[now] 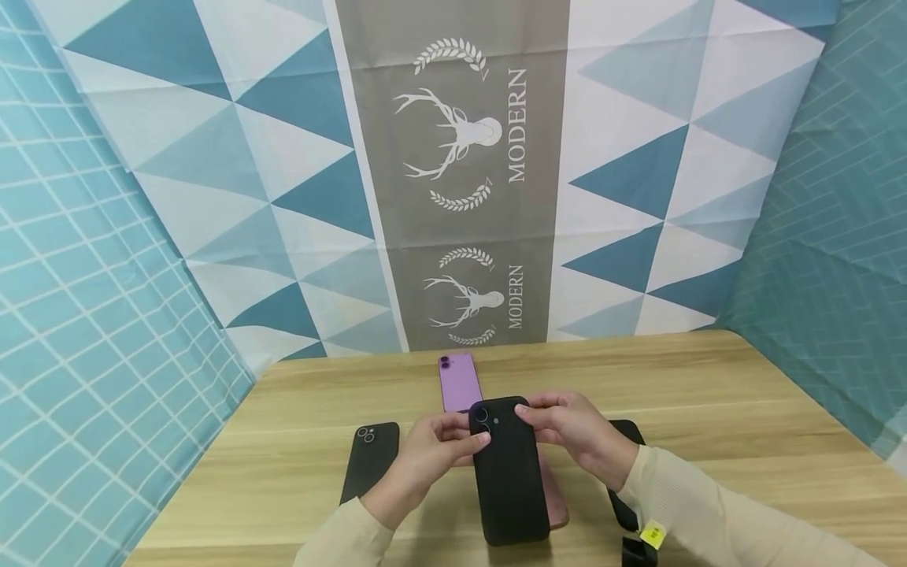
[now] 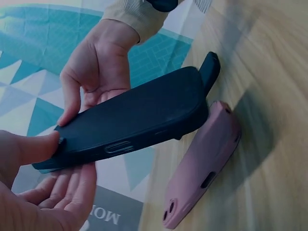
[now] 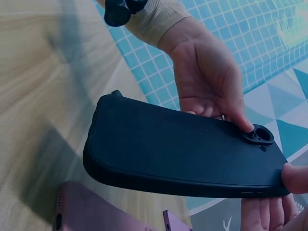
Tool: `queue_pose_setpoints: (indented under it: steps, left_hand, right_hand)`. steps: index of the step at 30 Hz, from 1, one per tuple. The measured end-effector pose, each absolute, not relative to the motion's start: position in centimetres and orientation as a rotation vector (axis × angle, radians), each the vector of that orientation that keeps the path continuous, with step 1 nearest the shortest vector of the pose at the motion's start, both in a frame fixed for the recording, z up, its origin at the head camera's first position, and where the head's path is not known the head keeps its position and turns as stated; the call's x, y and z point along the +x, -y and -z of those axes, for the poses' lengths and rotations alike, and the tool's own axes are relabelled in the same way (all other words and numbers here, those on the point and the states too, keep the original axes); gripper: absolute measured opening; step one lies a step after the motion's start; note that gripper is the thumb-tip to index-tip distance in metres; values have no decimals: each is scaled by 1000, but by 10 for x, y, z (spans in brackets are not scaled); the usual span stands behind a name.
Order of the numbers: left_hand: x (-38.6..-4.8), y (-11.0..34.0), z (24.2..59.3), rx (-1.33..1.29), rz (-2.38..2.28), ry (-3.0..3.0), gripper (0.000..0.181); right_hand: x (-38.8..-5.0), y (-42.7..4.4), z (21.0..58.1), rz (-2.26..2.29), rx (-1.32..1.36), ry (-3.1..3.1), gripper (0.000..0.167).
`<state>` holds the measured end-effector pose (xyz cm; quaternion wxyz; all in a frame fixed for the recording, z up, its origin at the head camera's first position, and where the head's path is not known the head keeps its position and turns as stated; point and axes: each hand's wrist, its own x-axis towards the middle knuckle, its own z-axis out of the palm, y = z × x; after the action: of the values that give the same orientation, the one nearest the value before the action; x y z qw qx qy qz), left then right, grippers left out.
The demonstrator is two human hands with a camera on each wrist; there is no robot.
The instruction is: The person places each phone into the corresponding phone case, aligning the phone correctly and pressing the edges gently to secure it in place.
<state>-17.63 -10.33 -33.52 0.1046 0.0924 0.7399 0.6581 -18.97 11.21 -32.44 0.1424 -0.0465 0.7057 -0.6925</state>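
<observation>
Both hands hold a black phone case (image 1: 512,480) with a camera cutout at its top left, tilted above the table. My left hand (image 1: 435,453) pinches its upper left edge, thumb beside the cutout. At the upper right corner my right hand (image 1: 577,433) pinches it, thumb on the back and fingers behind. Whether a phone sits inside I cannot tell. Below the case lies a pink phone (image 2: 204,159), mostly covered in the head view. A black phone (image 1: 372,465) lies left of my left hand; another black phone-shaped thing (image 1: 627,508) is partly hidden by my right forearm.
A purple phone (image 1: 460,382) lies farther back on the wooden table (image 1: 708,394). Patterned cloth (image 1: 453,197) hangs behind the table, with blue tiled cloth (image 1: 85,276) on the left. A small black device with a yellow tag (image 1: 653,535) is by the right sleeve.
</observation>
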Motion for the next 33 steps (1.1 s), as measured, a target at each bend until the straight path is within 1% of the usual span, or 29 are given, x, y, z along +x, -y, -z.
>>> queue_pose_setpoints:
  steps: [4, 10, 12, 17, 19, 28, 33]
  left_hand:
    - [-175, 103, 330, 294, -1860, -2290, 38]
    - [-173, 100, 319, 259, -1894, -2395, 38]
    - [-173, 99, 316, 230, -1924, -2386, 36]
    - [-172, 99, 314, 193, -1936, -2386, 32]
    - [-172, 99, 314, 193, -1925, -2394, 32]
    - [-174, 100, 314, 127, -2002, -2301, 31]
    - [-175, 100, 315, 129, -2017, -2256, 30]
  right_hand:
    - [-190, -115, 326, 1987, -169, -1986, 31]
    - [-190, -115, 322, 1961, -196, -1966, 43]
    - [-189, -114, 321, 1965, -205, -1952, 43]
    - [-187, -114, 323, 1988, -213, -1873, 19]
    - [-186, -114, 324, 1988, -216, -1839, 13]
    - [-188, -116, 328, 1966, -231, -1766, 12]
    - [-189, -117, 328, 1937, -255, -1760, 28]
